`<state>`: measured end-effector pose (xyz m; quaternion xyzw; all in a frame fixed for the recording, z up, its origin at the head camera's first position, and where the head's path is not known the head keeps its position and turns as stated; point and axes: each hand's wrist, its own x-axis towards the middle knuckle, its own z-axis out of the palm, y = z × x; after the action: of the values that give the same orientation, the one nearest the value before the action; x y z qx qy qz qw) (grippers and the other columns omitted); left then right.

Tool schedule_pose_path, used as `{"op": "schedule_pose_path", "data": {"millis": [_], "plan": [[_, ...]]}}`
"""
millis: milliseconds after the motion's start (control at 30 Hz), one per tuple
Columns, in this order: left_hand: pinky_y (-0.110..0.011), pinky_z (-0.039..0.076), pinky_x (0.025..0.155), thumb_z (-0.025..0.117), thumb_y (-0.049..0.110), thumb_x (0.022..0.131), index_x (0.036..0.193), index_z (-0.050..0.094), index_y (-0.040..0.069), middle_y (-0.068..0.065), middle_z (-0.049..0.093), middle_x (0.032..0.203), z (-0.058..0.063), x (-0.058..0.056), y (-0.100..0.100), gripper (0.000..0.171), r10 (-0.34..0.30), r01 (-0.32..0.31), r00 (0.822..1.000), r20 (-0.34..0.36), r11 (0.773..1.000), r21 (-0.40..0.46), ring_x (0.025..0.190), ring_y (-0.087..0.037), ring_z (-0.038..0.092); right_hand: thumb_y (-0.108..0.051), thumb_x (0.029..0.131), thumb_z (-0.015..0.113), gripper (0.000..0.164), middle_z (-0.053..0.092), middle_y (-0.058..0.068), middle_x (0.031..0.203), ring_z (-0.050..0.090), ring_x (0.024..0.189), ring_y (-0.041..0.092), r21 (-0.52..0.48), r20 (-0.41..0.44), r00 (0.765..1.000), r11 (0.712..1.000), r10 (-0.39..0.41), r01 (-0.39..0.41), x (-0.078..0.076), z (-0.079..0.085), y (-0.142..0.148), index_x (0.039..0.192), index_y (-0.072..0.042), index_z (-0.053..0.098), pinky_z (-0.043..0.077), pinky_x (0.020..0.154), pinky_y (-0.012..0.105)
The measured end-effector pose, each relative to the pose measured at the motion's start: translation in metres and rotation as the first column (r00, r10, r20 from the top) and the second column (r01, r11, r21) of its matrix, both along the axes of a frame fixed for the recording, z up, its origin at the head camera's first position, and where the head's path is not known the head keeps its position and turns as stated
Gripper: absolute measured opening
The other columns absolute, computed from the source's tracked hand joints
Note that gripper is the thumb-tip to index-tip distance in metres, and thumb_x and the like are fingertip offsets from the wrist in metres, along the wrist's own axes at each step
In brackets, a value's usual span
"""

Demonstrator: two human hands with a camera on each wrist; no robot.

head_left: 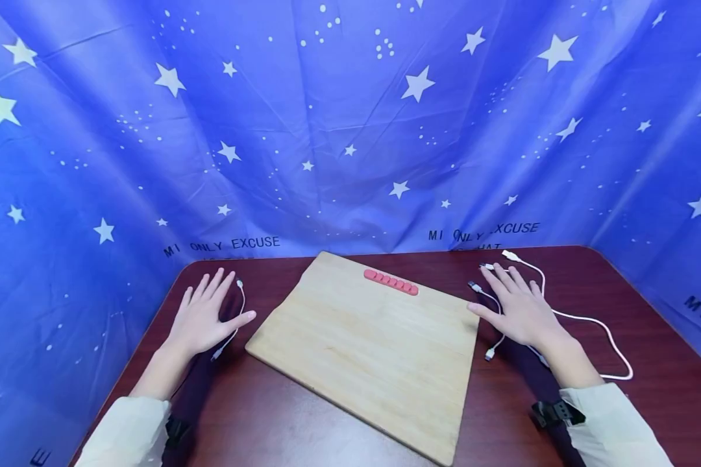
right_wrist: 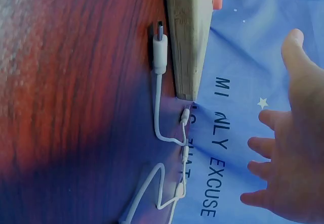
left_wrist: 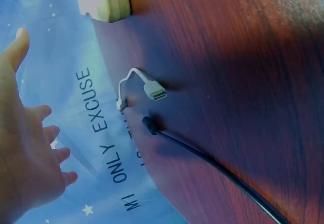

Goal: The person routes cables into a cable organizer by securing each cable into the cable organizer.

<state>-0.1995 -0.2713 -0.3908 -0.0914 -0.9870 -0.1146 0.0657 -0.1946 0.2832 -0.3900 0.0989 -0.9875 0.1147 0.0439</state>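
My left hand (head_left: 201, 324) is spread with straight fingers above the table's left side, holding nothing. Beside its thumb lies a short white USB cable (head_left: 243, 301); the left wrist view shows its plug (left_wrist: 154, 89) and a black cable (left_wrist: 217, 166) close by. Over the right side, my right hand (head_left: 526, 316) is spread too, its thumb over the right edge of a wooden board (head_left: 362, 350). Under and around that hand are a short white cable (head_left: 490, 354) and a longer white cable (head_left: 612, 337), partly hidden. A red segmented strip (head_left: 391, 282) sits along the board's far edge.
The wooden board lies at an angle across the middle of the dark red table (head_left: 269, 415). A blue curtain (head_left: 339, 117) with white stars hangs behind the table and along both sides. Black bands (head_left: 557, 413) circle the wrists.
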Motion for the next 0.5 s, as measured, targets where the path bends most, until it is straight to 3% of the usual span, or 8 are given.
{"op": "schedule_pose_path", "data": {"millis": [500], "plan": [[-0.067,0.012,0.117,0.055,0.064,0.084,0.151,0.028,0.008,-0.020,0.024,0.158,-0.005,-0.002,0.008,0.091,-0.044,0.044,0.999,-0.001,0.999,-0.004,0.145,-0.046,0.019,-0.059,0.091,0.051,0.081,0.025,0.024,0.157,0.017,0.144,0.048,0.006,-0.033,0.998,0.999,0.054,-0.054,0.007,0.008,-0.012,0.151,-0.011,0.028,0.016,0.113,0.071]]}}
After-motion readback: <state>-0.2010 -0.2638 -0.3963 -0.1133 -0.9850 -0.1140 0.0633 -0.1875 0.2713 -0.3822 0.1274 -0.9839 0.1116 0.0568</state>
